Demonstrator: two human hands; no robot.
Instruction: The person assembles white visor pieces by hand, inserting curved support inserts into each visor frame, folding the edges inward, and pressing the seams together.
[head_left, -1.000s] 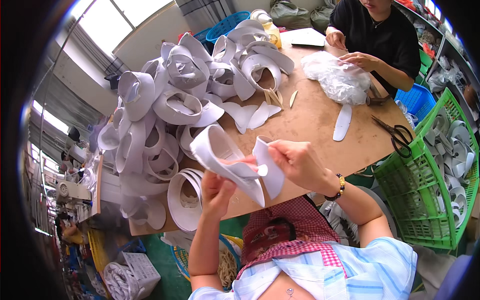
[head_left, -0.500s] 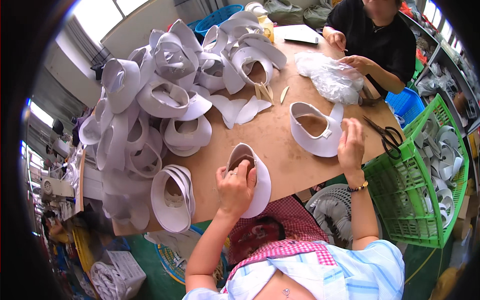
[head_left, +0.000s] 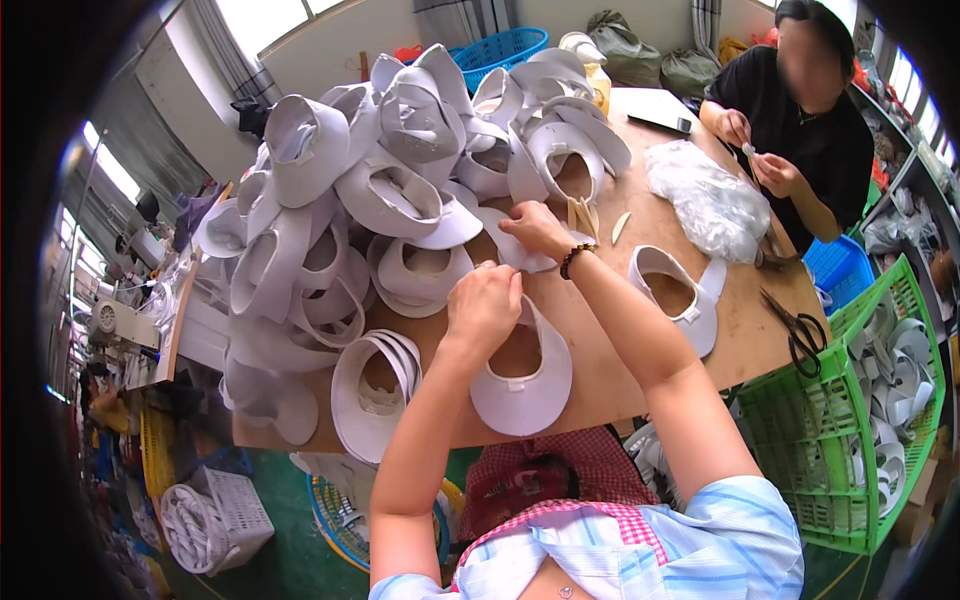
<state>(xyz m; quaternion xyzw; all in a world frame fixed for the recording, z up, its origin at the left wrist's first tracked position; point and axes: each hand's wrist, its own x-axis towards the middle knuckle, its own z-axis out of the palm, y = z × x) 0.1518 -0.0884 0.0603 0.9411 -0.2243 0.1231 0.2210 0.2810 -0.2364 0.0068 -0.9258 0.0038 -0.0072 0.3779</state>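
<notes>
In front of me a white sun visor (head_left: 522, 405) lies on the table, brim toward me. My left hand (head_left: 482, 308) is closed at the far end of its band, fingers bent over the edge. Farther off, my right hand (head_left: 538, 229) reaches over loose flat white pieces (head_left: 487, 222), fingertips pinched together; what is between them is hidden. To the right lies another white visor (head_left: 690, 325), with a flat white tab (head_left: 714, 277) beside it. A nested stack of visors (head_left: 362, 405) stands by my left forearm.
A tall heap of white visors (head_left: 400, 195) fills the table's left side. Black scissors (head_left: 800, 335) lie at the right edge, near a green crate (head_left: 800, 440) of white pieces. Across the table, a person in black handles something small beside a clear plastic bag (head_left: 705, 205).
My right hand has moved left and away from me, from beside the right visor to the loose pieces. The near visor has turned, and my left hand has shifted to its band's far end.
</notes>
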